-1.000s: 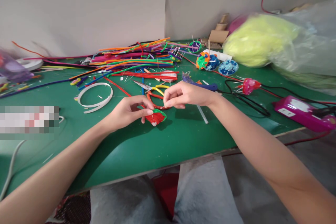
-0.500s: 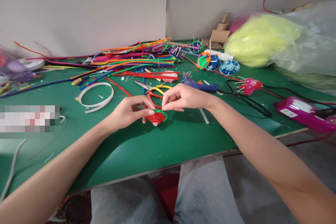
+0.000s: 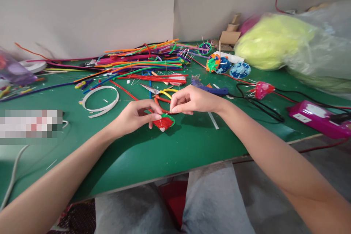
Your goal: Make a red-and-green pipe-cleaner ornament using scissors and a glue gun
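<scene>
My left hand [image 3: 138, 115] grips a small red cone-shaped craft piece [image 3: 164, 123] with a green rim and a whitish tip, held just above the green table. It looks made of pipe cleaners. Right above the green rim, my right hand [image 3: 185, 101] is pinched; whatever sits between its fingertips is too small to make out. Beyond the hands lie scissors [image 3: 153, 89] with yellow handles and an orange-handled tool [image 3: 162, 101], partly hidden by my right hand. A blue glue gun [image 3: 214, 90] rests behind my right wrist.
Many coloured pipe cleaners [image 3: 137, 64] are piled along the back. A coiled white strip [image 3: 118, 98] lies left. Finished-looking craft pieces [image 3: 240, 70] and a red spotted one [image 3: 263, 90] stand right, near a purple power strip [image 3: 315, 117] with cables. Plastic bags [image 3: 276, 42] fill the back right.
Hardly anything differs. My right hand has shifted very slightly at the rim; my left hand keeps its hold on the red craft piece.
</scene>
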A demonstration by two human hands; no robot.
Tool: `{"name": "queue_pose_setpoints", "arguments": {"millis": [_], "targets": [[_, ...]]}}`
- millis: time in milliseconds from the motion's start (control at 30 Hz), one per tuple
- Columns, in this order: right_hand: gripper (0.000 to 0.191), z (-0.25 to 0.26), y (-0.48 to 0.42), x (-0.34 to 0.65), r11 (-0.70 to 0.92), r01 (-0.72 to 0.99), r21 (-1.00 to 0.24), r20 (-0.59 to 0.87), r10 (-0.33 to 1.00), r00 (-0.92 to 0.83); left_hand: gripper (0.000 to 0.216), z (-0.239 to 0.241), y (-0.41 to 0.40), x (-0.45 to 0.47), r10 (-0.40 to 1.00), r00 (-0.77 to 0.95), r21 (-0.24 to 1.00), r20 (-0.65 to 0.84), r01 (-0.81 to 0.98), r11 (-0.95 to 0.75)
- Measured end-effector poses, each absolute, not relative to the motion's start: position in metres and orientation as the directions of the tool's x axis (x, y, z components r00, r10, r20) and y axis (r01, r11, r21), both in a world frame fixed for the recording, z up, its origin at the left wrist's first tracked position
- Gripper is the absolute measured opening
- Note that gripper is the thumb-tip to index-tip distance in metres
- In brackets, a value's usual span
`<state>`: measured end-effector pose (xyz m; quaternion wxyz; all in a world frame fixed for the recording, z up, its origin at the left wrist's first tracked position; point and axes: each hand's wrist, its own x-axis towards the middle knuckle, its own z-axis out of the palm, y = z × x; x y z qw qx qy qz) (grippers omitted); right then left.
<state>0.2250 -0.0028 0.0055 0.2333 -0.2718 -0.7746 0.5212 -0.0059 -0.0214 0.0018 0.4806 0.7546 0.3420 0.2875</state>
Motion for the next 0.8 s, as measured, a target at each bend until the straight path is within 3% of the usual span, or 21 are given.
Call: {"name": "queue_pose_setpoints", "arguments": {"millis": [233,500,800], "targets": [[0.012,0.0055,-0.0033,0.2257,0.317,0.155,-0.936,0.102,0.665,-0.74,0.023,-0.0001,-0.0214,-0.0067,0.792,0.603,0.929,0.099,0.229,-0.29],[0.014,0.005,-0.0029,0.2274,0.337,0.268,-0.902,0.016,0.649,-0.761,0.023,-0.0001,-0.0204,-0.0067,0.785,0.612,0.927,0.094,0.233,-0.293],[0.019,0.0047,-0.0009,0.2313,0.344,0.27,-0.899,-0.012,0.597,-0.802,0.027,0.0002,-0.021,-0.0073,0.79,0.606,0.921,0.086,0.253,-0.294]]}}
